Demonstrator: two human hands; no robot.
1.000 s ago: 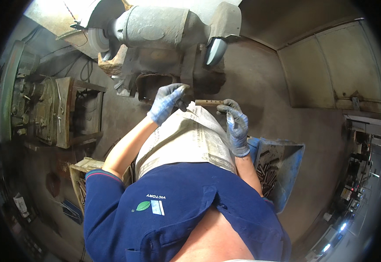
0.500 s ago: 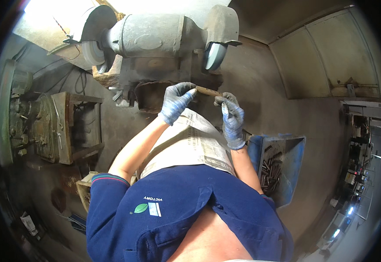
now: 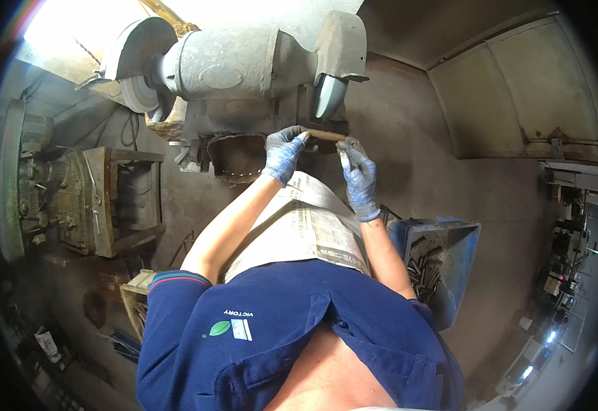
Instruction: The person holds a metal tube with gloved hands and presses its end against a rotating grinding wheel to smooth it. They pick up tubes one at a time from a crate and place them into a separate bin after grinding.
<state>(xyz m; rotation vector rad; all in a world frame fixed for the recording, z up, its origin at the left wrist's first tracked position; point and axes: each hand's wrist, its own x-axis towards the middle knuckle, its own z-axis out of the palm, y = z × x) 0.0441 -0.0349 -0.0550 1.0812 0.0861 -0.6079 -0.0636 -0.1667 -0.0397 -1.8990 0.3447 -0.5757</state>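
Both my hands wear blue gloves and hold a short brown metal rod (image 3: 326,135) level between them. My left hand (image 3: 282,152) grips its left end, and my right hand (image 3: 358,172) grips its right end from below. The rod lies just under the right grinding wheel (image 3: 328,94) of a large grey bench grinder (image 3: 244,61); I cannot tell whether they touch. A sheet of newspaper (image 3: 306,226) covers my lap beneath my forearms.
The grinder's left wheel (image 3: 134,92) sits at upper left. A blue bin (image 3: 450,240) with several metal pieces stands to my right. A green machine (image 3: 32,185) and a rusty metal frame (image 3: 128,198) stand at left. A wooden crate (image 3: 134,301) lies by my left elbow.
Both hands have lifted the rod up and away from my lap, toward the right grinding wheel. The view has shifted a little with my head.
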